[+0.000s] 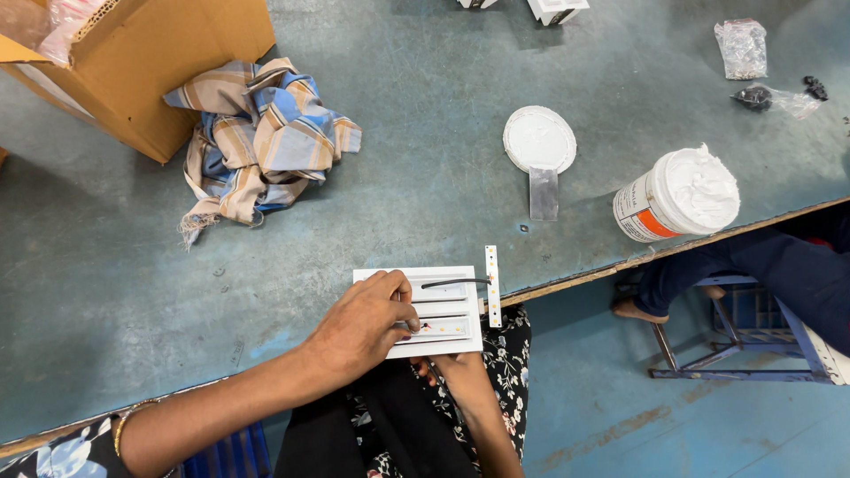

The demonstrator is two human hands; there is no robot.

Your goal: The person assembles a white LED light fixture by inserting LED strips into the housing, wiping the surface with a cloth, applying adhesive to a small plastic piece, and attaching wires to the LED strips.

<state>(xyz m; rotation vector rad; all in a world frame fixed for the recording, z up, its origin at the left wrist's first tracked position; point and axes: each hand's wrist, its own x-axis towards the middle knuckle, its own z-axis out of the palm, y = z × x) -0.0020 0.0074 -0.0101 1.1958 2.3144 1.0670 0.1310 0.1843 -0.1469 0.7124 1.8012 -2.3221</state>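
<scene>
Nearest my view, a white slotted plate is sitting at the near edge of the tabletop, partly overhanging it above my lap. My left hand is lying across the plate's left half, fingers curled and pressed together on its face, the fingertips pushing at something small in one of the lower slots; I cannot tell what it is. My right hand is coming up from below, gripping the plate's near edge from underneath; how far its fingers are closing I cannot tell, since the plate is hiding them. A thin black wire is running along the upper slot to a narrow white LED strip standing off the plate's right end. Further back, a striped cloth is bunching beside a cardboard box at the far left corner. Toward the right edge, an open tub of white paste is standing, its round lid lying nearby with a flat spatula on it. Small plastic bags are lying at the far right corner. Another person's leg is resting beyond the right edge.
</scene>
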